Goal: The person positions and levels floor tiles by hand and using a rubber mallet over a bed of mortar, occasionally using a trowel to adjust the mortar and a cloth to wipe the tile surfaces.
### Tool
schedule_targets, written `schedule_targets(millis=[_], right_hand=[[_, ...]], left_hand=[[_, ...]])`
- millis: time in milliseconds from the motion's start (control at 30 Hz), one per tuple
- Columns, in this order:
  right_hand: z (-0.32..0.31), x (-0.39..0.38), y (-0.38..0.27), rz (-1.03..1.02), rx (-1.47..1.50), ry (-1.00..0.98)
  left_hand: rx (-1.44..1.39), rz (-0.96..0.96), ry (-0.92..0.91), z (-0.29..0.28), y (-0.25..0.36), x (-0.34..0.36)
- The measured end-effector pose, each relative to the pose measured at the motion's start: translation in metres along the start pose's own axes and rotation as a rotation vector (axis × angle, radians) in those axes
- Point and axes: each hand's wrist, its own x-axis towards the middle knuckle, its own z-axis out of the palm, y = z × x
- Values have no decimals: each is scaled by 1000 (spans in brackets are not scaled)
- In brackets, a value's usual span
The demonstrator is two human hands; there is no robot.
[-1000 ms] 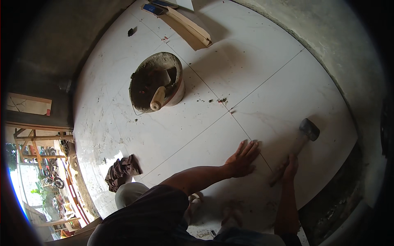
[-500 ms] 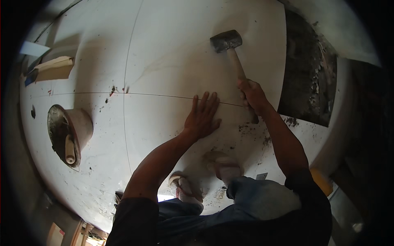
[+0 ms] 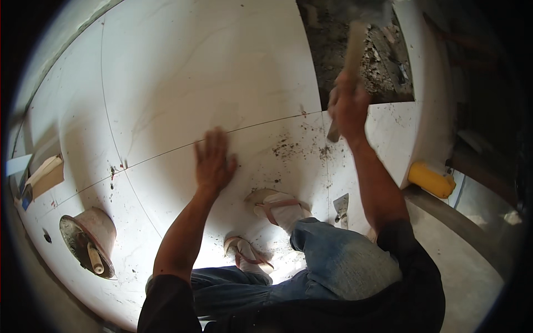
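Observation:
My right hand (image 3: 350, 108) is wrapped round the wooden handle of a rubber mallet (image 3: 356, 47). The mallet's dark head is smeared by motion at the top of the view, in front of a patch of bare, rough ground (image 3: 383, 66). My left hand (image 3: 212, 161) is open, fingers stretched out and slightly blurred, over the large white floor tiles (image 3: 239, 72). Its fingertips are by the thin joint line between two tiles; whether the palm touches the surface cannot be made out.
On the left stands a mortar bucket (image 3: 105, 233) with a wooden-handled tool (image 3: 95, 260) inside. Farther left lies a torn cardboard piece (image 3: 47, 175). A trowel (image 3: 341, 208) lies near my right knee. A yellow container (image 3: 431, 179) is at right. Dirt crumbs (image 3: 291, 145) dot the tiles.
The view has turned toward the right. My right hand has swung the mallet from over the tile to in front of the bare patch. The left hand remains open near the joint.

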Motion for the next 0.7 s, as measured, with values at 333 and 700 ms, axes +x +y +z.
schedule_targets(millis=[333,700], right_hand=[[59,-99,38,74,-383,-563],[117,-58,15,-198,-206,-447]], left_hand=[[77,-388,189,8,-62,-49],[-22,-403,147,-4,-61,-47]])
